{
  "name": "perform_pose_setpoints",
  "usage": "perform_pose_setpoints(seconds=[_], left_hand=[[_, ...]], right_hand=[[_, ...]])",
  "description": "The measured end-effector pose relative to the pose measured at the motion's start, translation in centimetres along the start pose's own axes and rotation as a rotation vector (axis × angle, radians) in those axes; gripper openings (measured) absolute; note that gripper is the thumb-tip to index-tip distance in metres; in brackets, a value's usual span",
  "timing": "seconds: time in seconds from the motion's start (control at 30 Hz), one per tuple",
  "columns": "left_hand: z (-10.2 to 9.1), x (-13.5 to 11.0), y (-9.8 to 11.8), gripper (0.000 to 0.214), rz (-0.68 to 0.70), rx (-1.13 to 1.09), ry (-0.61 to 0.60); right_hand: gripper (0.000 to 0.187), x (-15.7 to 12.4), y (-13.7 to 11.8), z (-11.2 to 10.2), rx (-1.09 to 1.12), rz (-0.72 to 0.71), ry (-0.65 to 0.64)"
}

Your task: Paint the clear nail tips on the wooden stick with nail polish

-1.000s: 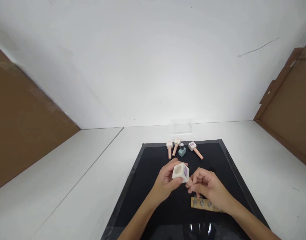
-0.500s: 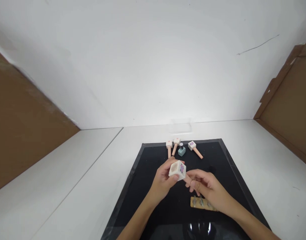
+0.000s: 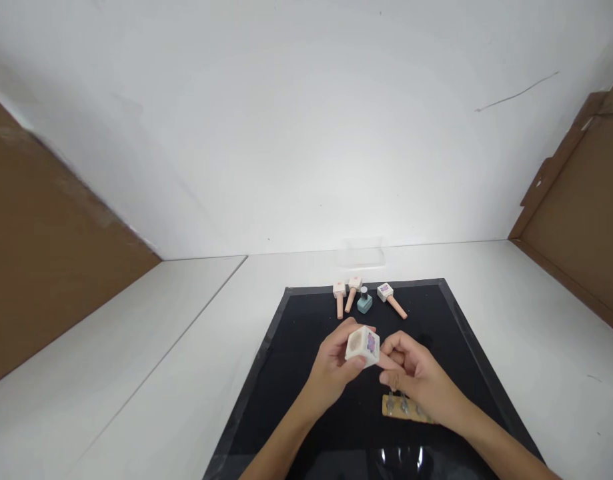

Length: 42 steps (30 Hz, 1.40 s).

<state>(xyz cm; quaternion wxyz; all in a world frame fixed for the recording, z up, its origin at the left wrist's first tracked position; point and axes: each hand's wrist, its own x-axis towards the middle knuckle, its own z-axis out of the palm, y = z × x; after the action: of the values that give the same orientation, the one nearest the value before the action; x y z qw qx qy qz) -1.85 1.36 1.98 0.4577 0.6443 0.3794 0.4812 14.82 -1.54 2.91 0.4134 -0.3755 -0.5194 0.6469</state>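
A white, square nail polish bottle (image 3: pixel 362 347) with a purple flower label is held over the black mat, its base tilted up toward me. My left hand (image 3: pixel 333 363) wraps its thumb and fingers round the bottle body. On the other end, my right hand (image 3: pixel 419 377) has its fingers closed round the long peach cap (image 3: pixel 389 361), partly covering it. Below the right hand lies a tan strip (image 3: pixel 400 407) with several small clear pieces on it, its right part hidden by that hand.
Toward the mat's far edge lie white bottles with peach caps (image 3: pixel 339 303), (image 3: pixel 353 293), (image 3: pixel 392 300), beside a teal bottle (image 3: pixel 365 303). A clear plastic tray (image 3: pixel 363 257) stands behind the black mat (image 3: pixel 296 347). Brown cardboard panels (image 3: pixel 51 247), (image 3: pixel 581 220) flank the white table.
Both hands have shifted slightly right and down with the bottle. My right fingers have curled in more round the peach cap.
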Motion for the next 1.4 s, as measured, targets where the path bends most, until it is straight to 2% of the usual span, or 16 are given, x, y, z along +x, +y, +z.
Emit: perform_pose_setpoints(seconds=[0.17, 0.33, 0.43, 0.53, 0.67, 0.77, 0.83, 0.9, 1.0, 1.13, 1.27, 1.33, 1.4], left_hand=[[0.1, 0.1, 0.3, 0.058, 0.008, 0.001, 0.006], [0.3, 0.0, 0.3, 0.055, 0.032, -0.034, -0.012], [0.3, 0.0, 0.5, 0.055, 0.043, -0.048, -0.014], [0.2, -0.1, 0.5, 0.056, 0.049, -0.03, -0.028], [0.1, -0.1, 0.4, 0.054, 0.074, -0.028, -0.042], [0.1, -0.1, 0.4, 0.051, 0.095, -0.039, -0.041], [0.0, -0.1, 0.5, 0.05, 0.092, -0.055, -0.061], [-0.2, -0.2, 0.6, 0.052, 0.077, -0.086, -0.115], [-0.5, -0.2, 1.0, 0.053, 0.072, -0.144, -0.232], [-1.0, -0.1, 1.2, 0.045, 0.078, -0.22, -0.351], [-1.1, -0.1, 1.1, 0.044, 0.064, -0.252, -0.4], [-1.0, -0.1, 1.1, 0.043, 0.076, -0.241, -0.371], [-0.8, -0.2, 1.2, 0.042, 0.086, -0.217, -0.294]], right_hand=[[0.041, 0.0, 0.1, 0.0, -0.086, -0.005, -0.024], [0.04, 0.0, 0.0, 0.1, -0.082, -0.054, 0.025], [0.041, 0.0, 0.0, 0.0, -0.188, -0.047, -0.005], [0.036, -0.2, 0.2, 0.0, -0.166, -0.05, -0.033], [0.032, -0.3, 0.3, 0.1, -0.193, -0.088, 0.036], [0.039, -0.3, 0.1, 0.1, -0.251, -0.104, 0.003], [0.048, -0.3, -0.1, 0.0, -0.162, -0.053, -0.072], [0.051, -0.2, -0.2, -0.2, 0.015, 0.057, -0.137], [0.051, -0.1, -0.2, -0.6, 0.257, 0.227, -0.212], [0.048, -0.2, 0.0, -1.1, 0.425, 0.343, -0.285], [0.047, -0.3, -0.2, -1.1, 0.44, 0.403, -0.325], [0.048, -0.4, -0.3, -0.9, 0.385, 0.364, -0.297], [0.047, -0.5, -0.4, -0.7, 0.259, 0.254, -0.23]])
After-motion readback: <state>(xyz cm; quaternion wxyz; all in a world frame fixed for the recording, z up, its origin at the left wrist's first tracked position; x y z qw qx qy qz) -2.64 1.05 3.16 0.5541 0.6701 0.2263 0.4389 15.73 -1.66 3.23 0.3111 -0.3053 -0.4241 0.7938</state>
